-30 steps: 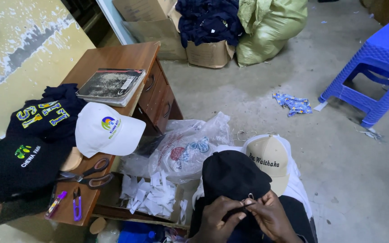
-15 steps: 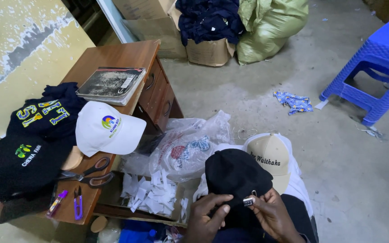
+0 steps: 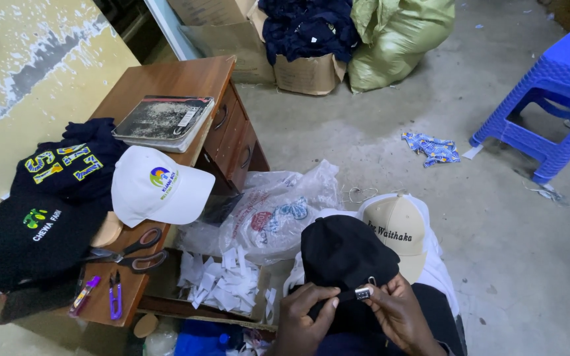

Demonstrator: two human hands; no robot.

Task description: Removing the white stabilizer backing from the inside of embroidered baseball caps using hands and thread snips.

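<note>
A black cap (image 3: 348,254) lies in my lap at the bottom centre. My left hand (image 3: 305,320) pinches the cap's back strap from the left. My right hand (image 3: 400,315) grips the strap's small metal buckle (image 3: 362,294) from the right. Just behind the black cap sits a beige cap (image 3: 397,231) with dark embroidered lettering, resting on white cloth.
A wooden desk (image 3: 173,79) at left carries a worn book (image 3: 163,120), a white cap (image 3: 156,188), dark embroidered garments (image 3: 67,165), scissors (image 3: 133,250) and a purple snipper (image 3: 115,295). White scraps fill a box (image 3: 222,283). A plastic bag (image 3: 278,207), blue stool (image 3: 552,99) and sacks stand around.
My hands have shifted down the cap's rear; the strap and its metal buckle now show between my fingers. The cap has turned slightly.
</note>
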